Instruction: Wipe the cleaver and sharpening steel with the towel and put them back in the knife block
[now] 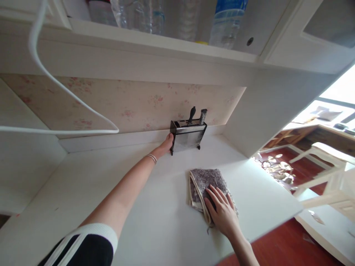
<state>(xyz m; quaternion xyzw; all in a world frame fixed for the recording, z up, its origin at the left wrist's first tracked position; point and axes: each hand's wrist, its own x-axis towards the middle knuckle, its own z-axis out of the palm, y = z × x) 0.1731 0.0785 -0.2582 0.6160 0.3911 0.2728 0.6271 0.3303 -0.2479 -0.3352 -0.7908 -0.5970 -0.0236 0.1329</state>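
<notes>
One Hand on the Knife Holder, One on the Cloth

At far left, a white cord (72,96) loops across your view in front of flowered wallpaper (111,103). Your black-and-white sleeve (94,240) leads to an arm wearing a bracelet (152,158), and your left hand (168,142) grips the left end of the knife holder (190,140), its thumb in sight and its other fingers mostly hidden. The holder is close to the wall at the back of the white worktop (155,221), two dark handles (192,115) rising from its top. Nearer you, a folded grey-brown cloth (205,177) lies on the worktop, where your right hand (222,210) rests flat on it, fingers slightly spread. Overhead, a blue-labelled bottle (226,22) stands on a shelf. At far right, a pale chair (327,153) stands on a red floor (277,245).
</notes>
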